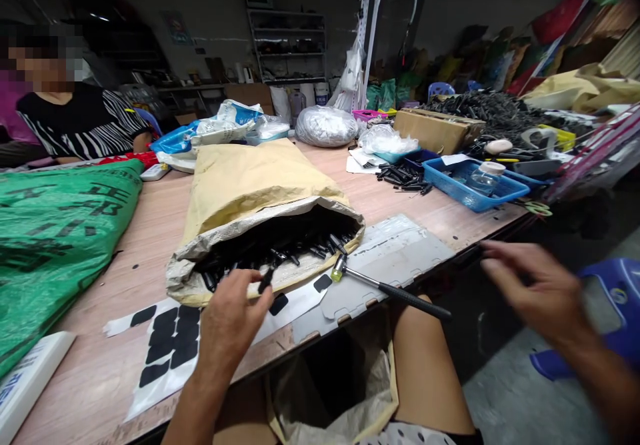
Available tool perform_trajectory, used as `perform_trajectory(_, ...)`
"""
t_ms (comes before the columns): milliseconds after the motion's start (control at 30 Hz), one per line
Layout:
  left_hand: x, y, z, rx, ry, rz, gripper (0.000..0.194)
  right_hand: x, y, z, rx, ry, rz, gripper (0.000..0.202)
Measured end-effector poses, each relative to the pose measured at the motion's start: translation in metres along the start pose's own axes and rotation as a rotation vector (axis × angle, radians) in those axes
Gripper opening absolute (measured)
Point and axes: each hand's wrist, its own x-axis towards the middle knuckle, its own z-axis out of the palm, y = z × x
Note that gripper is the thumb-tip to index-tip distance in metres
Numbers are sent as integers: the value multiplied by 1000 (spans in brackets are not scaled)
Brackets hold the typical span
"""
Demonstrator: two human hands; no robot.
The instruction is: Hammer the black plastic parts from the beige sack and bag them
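My left hand (231,315) is closed in a pinch on a small black part (266,279), just in front of an open paper sack (260,171). Slim black pieces (295,253) fill the sack's mouth. My right hand (543,291) hangs past the table's right edge, its fingers curled together; whether something sits at the fingertips I cannot make out. Between my hands a hammer (400,295) with a yellowish clear head lies on a grey board (385,258), its black handle jutting over the edge. White sheets with black rounded stickers (173,339) lie by my left forearm.
A second open sack (387,391) is between my legs. A green printed bag (65,245) covers the left side. Further right stand a blue basket (475,185) with a jar, and a cardboard box (435,131). Another person (85,118) sits across at the left.
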Motion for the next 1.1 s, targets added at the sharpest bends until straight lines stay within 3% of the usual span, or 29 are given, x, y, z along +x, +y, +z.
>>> perform_trajectory(133, -10, 28, 17, -74, -213, 222, 8, -5, -31, 98, 59, -390, -203, 29)
perform_trajectory(200, -11, 37, 30, -120, -242, 262, 7, -11, -52, 125, 6, -454, -195, 31)
perform_trajectory(267, -11, 38, 42, -199, -218, 264, 9, -17, -66, 139, -75, -480, -165, 24)
perform_trajectory(500, -13, 26, 61, -510, -132, 165, 10, -27, -75, 140, -50, -436, -50, 16)
perform_trajectory(733, -9, 26, 63, -511, -189, 145, 11, -33, -117, 122, 357, -404, 35, 26)
perform_trajectory(867, -10, 26, 63, -493, -173, 154, 12, -44, -130, 128, 412, -412, 7, 36)
perform_trajectory(1100, -12, 27, 63, -453, -146, 185, 12, -51, -131, 137, 408, -450, 16, 39)
